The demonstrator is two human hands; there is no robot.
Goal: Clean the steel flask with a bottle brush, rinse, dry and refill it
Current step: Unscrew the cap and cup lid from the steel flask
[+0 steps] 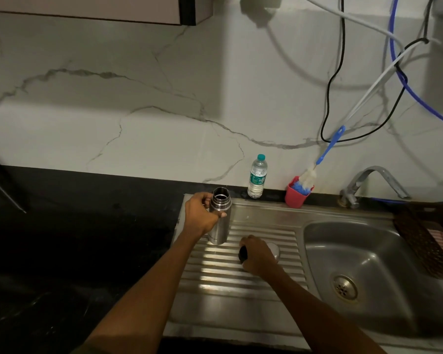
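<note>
My right hand is resting low on the ridged metal draining board, closest to me. It is curled over a small dark thing, and a pale round piece is peeking out from under my fingers. I think these are the flask's stopper and cap, but my hand is hiding most of them. They look small and light, so a soft pinch should be enough.

A little farther away, my left hand is wrapping around the steel flask. I am holding it near the top, just under the neck. The flask is standing upright on the draining board, and its mouth is open. It is hard and stiff, so squeezing will not hurt it. The shiny steel will likely get slippery when wet, so I think a whole-hand hold around the middle is safest.

The sink bowl is sitting to the right, with the tap behind it. By the wall, the bottle brush is standing in a pink cup. Its long blue handle is the place to grab. A plastic water bottle is standing next to the cup.
</note>
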